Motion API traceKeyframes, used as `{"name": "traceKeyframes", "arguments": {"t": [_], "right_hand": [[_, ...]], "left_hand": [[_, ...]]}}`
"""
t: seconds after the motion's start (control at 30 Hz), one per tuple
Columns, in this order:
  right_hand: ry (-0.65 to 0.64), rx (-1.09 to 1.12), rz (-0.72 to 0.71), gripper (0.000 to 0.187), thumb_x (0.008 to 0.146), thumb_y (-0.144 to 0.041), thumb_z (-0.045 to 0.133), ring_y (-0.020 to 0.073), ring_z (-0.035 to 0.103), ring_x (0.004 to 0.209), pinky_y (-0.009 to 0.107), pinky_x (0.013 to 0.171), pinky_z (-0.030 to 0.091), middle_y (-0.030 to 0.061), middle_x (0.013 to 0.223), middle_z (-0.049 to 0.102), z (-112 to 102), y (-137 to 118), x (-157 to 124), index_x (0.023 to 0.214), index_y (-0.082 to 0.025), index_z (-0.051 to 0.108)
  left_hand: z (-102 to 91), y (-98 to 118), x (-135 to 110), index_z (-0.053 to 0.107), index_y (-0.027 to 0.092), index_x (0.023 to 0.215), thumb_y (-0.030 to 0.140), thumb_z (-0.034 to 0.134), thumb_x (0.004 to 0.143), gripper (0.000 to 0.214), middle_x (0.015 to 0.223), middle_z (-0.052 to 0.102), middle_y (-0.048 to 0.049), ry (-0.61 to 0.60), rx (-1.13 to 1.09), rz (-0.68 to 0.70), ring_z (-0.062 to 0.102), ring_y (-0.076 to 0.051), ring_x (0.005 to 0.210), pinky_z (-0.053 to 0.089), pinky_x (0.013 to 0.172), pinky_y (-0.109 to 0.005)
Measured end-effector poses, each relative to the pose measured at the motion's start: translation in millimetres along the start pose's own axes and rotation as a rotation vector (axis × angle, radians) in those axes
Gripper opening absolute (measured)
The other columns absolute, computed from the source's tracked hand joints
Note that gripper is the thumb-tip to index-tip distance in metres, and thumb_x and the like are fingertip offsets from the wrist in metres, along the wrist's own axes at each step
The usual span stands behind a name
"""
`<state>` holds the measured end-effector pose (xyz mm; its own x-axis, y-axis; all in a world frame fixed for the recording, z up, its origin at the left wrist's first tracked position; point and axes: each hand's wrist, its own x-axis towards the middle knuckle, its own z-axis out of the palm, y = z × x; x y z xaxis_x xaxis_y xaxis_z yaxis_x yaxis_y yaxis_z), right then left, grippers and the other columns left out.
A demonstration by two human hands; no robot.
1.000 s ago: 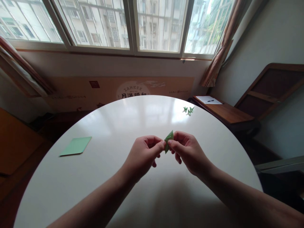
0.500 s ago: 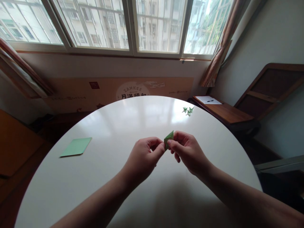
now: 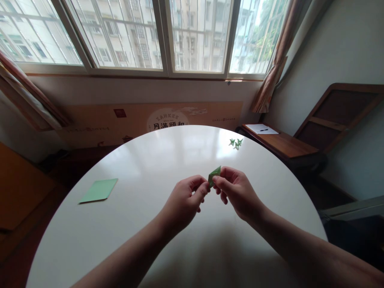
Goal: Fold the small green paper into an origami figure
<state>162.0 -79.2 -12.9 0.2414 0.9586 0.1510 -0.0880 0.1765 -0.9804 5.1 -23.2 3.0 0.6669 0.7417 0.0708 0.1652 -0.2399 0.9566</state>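
Note:
A small piece of folded green paper [image 3: 214,174] is held up over the white round table [image 3: 144,160], between my two hands. My left hand [image 3: 189,197] pinches its lower left edge between thumb and forefinger. My right hand [image 3: 235,188] grips it from the right, thumb on the near face and fingers behind. The fingertips cover part of the folds. Toward the far right of the table sit several small folded green paper figures [image 3: 236,143], close together.
A stack of light green square paper [image 3: 99,191] lies at the table's left. Beyond the right rim stands a wooden chair or bench [image 3: 282,142] bearing a white sheet [image 3: 260,129] and a pen. A printed banner [image 3: 132,116] hangs below the window at the back.
The view has shifted slightly, so the table and paper stack appear a little lower. Both hands keep hold of the folded green paper, which is tilted slightly more to the right.

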Motion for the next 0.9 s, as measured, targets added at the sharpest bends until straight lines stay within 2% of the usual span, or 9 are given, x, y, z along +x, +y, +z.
{"name": "traceKeyframes", "arguments": {"t": [0.2, 0.37, 0.5, 0.63, 0.8, 0.9], "right_hand": [[0.023, 0.023, 0.014, 0.018, 0.082, -0.029, 0.068, 0.0094, 0.047, 0.049, 0.018, 0.037, 0.034, -0.0027, 0.059, 0.058, -1.3, -0.5, 2.4, 0.07, -0.018, 0.061], [0.03, 0.041, 0.029, 0.018, 0.081, -0.029, 0.068, 0.0095, 0.047, 0.05, 0.017, 0.037, 0.034, -0.0029, 0.059, 0.057, -1.0, -2.2, 3.0, 0.069, -0.018, 0.06], [0.023, 0.052, 0.036, 0.018, 0.081, -0.029, 0.068, 0.0097, 0.048, 0.051, 0.017, 0.037, 0.034, -0.0026, 0.06, 0.058, -0.6, -3.3, 2.8, 0.069, -0.017, 0.06], [0.001, 0.025, 0.016, 0.017, 0.081, -0.028, 0.068, 0.0103, 0.05, 0.052, 0.017, 0.037, 0.036, -0.0023, 0.06, 0.059, -0.5, -2.6, 2.3, 0.071, -0.017, 0.061], [-0.036, -0.062, -0.042, 0.017, 0.083, -0.028, 0.067, 0.0079, 0.046, 0.046, 0.018, 0.037, 0.037, -0.0041, 0.058, 0.056, 0.2, -0.3, 1.0, 0.072, -0.016, 0.062], [-0.053, -0.085, -0.052, 0.017, 0.084, -0.027, 0.067, 0.0075, 0.046, 0.046, 0.017, 0.038, 0.038, -0.0041, 0.058, 0.056, 0.7, 0.1, 0.4, 0.072, -0.016, 0.061]], "left_hand": [[2.6, -3.6, -0.5, 0.06, 0.017, 0.077, 0.039, 0.051, 0.092, 0.028, 0.067, 0.055, -0.0002, -0.017, -0.054, -0.032, 0.054, -0.014, 0.058, 0.045, 0.043, -0.021], [0.6, -5.5, -0.2, 0.057, 0.017, 0.075, 0.039, 0.051, 0.092, 0.028, 0.062, 0.051, 0.0024, -0.024, -0.011, -0.046, 0.049, -0.011, 0.05, 0.044, 0.043, -0.021], [-0.2, -5.7, 0.2, 0.058, 0.016, 0.077, 0.038, 0.05, 0.092, 0.028, 0.065, 0.053, 0.0006, -0.029, -0.037, -0.048, 0.051, -0.012, 0.054, 0.043, 0.042, -0.021], [-0.1, -2.9, 1.8, 0.063, 0.015, 0.082, 0.039, 0.055, 0.089, 0.027, 0.072, 0.057, -0.0023, -0.035, -0.12, -0.044, 0.053, -0.014, 0.061, 0.045, 0.042, -0.021], [-1.9, 1.5, 5.2, 0.066, 0.013, 0.081, 0.039, 0.066, 0.081, 0.026, 0.068, 0.058, -0.0027, 0.036, -0.29, -0.106, 0.054, -0.015, 0.065, 0.045, 0.043, -0.019], [-4.4, 0.2, 6.6, 0.068, 0.012, 0.079, 0.038, 0.069, 0.078, 0.025, 0.067, 0.059, -0.0021, 0.062, -0.32, -0.108, 0.053, -0.013, 0.064, 0.045, 0.045, -0.018]]}}
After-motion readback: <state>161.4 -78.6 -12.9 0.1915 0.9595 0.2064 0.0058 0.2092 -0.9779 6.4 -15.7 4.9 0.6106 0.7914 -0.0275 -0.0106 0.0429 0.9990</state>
